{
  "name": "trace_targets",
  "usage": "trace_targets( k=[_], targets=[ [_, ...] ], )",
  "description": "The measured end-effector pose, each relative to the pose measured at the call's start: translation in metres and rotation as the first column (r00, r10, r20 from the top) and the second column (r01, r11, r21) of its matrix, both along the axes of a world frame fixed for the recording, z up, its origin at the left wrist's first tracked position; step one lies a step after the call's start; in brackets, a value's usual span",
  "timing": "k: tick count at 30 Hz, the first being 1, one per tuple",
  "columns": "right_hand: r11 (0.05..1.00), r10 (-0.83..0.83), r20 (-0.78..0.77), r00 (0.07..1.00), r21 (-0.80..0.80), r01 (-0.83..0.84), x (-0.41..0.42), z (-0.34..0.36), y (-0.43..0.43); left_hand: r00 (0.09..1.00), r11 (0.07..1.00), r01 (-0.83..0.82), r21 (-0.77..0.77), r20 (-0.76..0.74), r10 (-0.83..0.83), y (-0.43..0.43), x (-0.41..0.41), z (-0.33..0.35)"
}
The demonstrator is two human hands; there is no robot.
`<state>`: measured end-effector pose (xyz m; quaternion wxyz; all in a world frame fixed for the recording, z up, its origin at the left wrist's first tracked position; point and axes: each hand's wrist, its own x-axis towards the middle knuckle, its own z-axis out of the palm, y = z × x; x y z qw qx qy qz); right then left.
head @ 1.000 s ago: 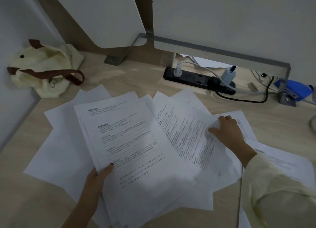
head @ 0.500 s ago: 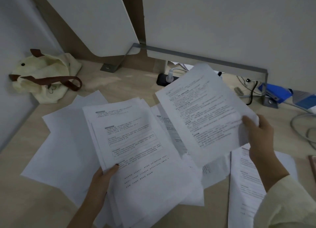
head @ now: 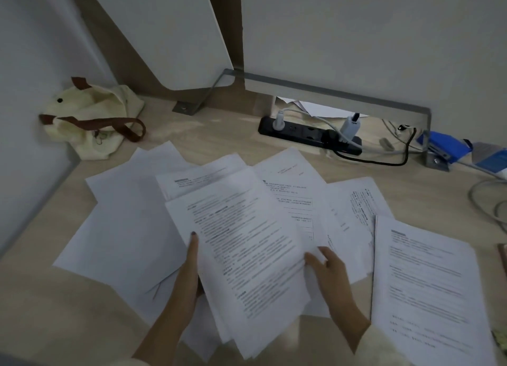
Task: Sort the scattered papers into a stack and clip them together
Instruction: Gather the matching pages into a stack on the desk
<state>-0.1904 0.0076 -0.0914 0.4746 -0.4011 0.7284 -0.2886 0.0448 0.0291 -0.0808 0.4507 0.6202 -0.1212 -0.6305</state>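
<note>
The stack of papers [head: 241, 261] sits in the lower centre of the frame, tilted off the surface [head: 233, 137] at its near end. The left hand [head: 189, 272] grips the stack's left edge, with the thumb pressed flat on top. The right hand [head: 333, 275] meets the right edge of the top sheet [head: 247, 228]; whether it pinches the paper or only rests there cannot be told. The sheets carry printed lines in blocks, too blurred to read.

Half a second ago the right hand held that sheet lifted, apart from the stack; it now lies on the stack.

Loose sheets [head: 123, 228] fan out to the left, behind and to the right. A cream tote bag [head: 90, 118] lies at the upper left and a black power strip [head: 307, 135] at the upper centre-right.
</note>
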Motion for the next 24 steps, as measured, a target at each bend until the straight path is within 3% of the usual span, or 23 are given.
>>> trace_targets(
  k=[5,10,12,17,24],
  targets=[
    [0.985,0.148,-0.078,0.986,0.096,-0.14,0.008,-0.005,0.003,0.966,0.991,0.131,-0.009,0.227,-0.125,0.005,-0.006,-0.001],
    [0.983,0.178,-0.149,0.973,-0.021,-0.183,-0.007,0.011,-0.015,0.948,0.974,0.183,-0.135,0.285,-0.139,0.005,-0.002,0.015],
    [0.974,0.224,-0.093,0.97,-0.023,-0.227,-0.008,0.025,-0.026,0.947,0.959,0.228,-0.17,0.269,-0.178,0.005,0.003,0.02],
    [0.973,0.227,0.235,0.945,-0.09,-0.212,-0.001,0.071,-0.044,0.944,0.936,0.264,-0.235,0.262,-0.2,-0.004,0.006,0.041],
    [0.947,0.21,0.355,0.911,-0.305,-0.099,-0.009,0.121,-0.041,0.94,0.904,0.205,-0.375,0.331,-0.076,-0.026,0.004,0.086]
  ],
)
